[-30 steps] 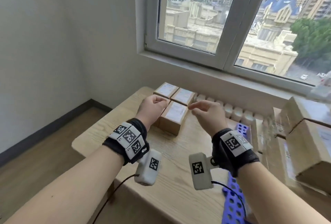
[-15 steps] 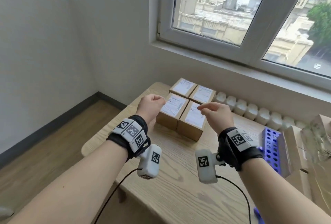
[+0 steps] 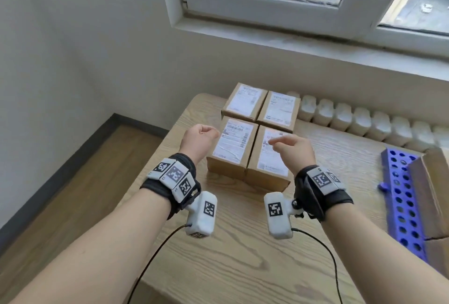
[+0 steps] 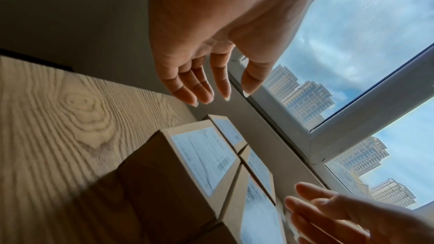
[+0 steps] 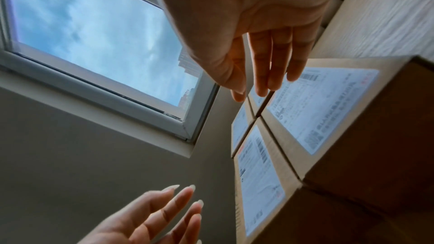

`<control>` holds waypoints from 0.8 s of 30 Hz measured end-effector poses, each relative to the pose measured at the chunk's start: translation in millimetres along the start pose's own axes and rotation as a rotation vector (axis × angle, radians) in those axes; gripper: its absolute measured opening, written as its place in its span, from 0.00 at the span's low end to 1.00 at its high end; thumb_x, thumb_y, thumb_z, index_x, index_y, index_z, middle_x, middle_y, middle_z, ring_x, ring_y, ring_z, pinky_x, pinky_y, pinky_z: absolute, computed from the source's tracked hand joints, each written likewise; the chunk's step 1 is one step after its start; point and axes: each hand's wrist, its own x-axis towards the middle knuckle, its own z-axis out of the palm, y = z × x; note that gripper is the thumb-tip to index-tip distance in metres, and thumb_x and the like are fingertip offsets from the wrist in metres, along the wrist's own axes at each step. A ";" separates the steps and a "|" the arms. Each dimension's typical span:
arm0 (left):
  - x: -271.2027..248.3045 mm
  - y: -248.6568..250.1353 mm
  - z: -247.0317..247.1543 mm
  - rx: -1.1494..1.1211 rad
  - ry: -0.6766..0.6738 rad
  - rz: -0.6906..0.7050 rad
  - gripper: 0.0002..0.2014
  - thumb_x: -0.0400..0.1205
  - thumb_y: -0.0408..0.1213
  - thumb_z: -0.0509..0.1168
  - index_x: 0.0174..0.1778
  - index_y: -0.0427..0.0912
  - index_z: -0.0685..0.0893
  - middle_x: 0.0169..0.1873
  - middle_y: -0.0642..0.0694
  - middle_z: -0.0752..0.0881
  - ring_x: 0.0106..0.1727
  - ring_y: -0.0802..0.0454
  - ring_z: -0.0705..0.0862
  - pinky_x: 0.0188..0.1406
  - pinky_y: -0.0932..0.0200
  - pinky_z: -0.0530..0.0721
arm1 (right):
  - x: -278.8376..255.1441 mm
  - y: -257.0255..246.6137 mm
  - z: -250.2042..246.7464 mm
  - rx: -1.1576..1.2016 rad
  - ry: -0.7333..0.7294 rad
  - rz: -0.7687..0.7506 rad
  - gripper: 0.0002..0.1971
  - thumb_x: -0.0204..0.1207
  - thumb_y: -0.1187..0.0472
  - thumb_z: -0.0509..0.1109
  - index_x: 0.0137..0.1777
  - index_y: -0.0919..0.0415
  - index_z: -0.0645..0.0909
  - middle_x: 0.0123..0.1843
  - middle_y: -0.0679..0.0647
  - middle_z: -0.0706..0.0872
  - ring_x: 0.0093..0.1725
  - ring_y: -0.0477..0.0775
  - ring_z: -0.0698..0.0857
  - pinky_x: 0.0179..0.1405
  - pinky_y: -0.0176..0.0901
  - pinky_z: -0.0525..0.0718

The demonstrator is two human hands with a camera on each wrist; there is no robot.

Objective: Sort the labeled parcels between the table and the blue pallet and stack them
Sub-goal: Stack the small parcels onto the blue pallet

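Plainly, on the wooden table (image 3: 218, 267) at mid-frame four labeled parcels (image 3: 233, 144) sit tightly together, so the empty, loosely spread left hand (image 3: 199, 142) and right hand (image 3: 295, 150) above them could drag a neighbour askew.

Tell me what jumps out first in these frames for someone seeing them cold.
Four labeled parcels sit packed in a two-by-two block, labels up, at the far end of the wooden table under the window. Both bare hands hover just above the nearer pair, empty: the left hand beside the block's left edge, the right hand over the near-right parcel. At the right edge, the blue pallet lies by the table, with larger brown boxes on it.
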 end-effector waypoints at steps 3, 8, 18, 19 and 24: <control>23.6 -3.6 8.0 -0.004 -0.047 -0.037 0.06 0.81 0.40 0.65 0.52 0.46 0.84 0.46 0.53 0.83 0.56 0.50 0.81 0.63 0.48 0.81 | 12.6 10.0 4.0 0.002 0.076 0.087 0.12 0.73 0.67 0.67 0.39 0.48 0.88 0.50 0.48 0.89 0.56 0.48 0.84 0.58 0.40 0.78; 55.8 -5.5 17.0 -0.008 -0.091 -0.078 0.11 0.80 0.40 0.66 0.59 0.47 0.80 0.53 0.51 0.82 0.54 0.53 0.78 0.50 0.57 0.75 | 26.4 8.4 17.2 0.178 0.118 0.242 0.14 0.73 0.70 0.65 0.37 0.52 0.88 0.46 0.55 0.90 0.53 0.56 0.88 0.59 0.50 0.86; 106.9 -22.8 15.5 -0.027 -0.323 -0.231 0.28 0.80 0.42 0.68 0.76 0.43 0.71 0.70 0.44 0.77 0.65 0.48 0.75 0.63 0.49 0.78 | 46.1 -20.8 72.1 0.313 0.024 0.348 0.11 0.76 0.70 0.64 0.55 0.61 0.83 0.56 0.60 0.88 0.58 0.57 0.86 0.65 0.48 0.83; 110.1 -24.0 16.0 -0.024 -0.345 -0.239 0.29 0.80 0.42 0.68 0.77 0.44 0.70 0.70 0.44 0.77 0.65 0.48 0.75 0.60 0.50 0.78 | 47.7 -21.3 74.2 0.295 0.031 0.347 0.12 0.76 0.69 0.65 0.56 0.60 0.84 0.56 0.59 0.88 0.58 0.56 0.86 0.65 0.48 0.82; 124.5 -29.7 20.1 -0.046 -0.423 -0.281 0.26 0.80 0.39 0.70 0.75 0.46 0.71 0.66 0.46 0.81 0.61 0.50 0.79 0.57 0.51 0.75 | 51.2 -24.3 78.4 0.209 0.115 0.326 0.15 0.74 0.66 0.70 0.60 0.58 0.85 0.60 0.54 0.87 0.62 0.51 0.83 0.67 0.46 0.78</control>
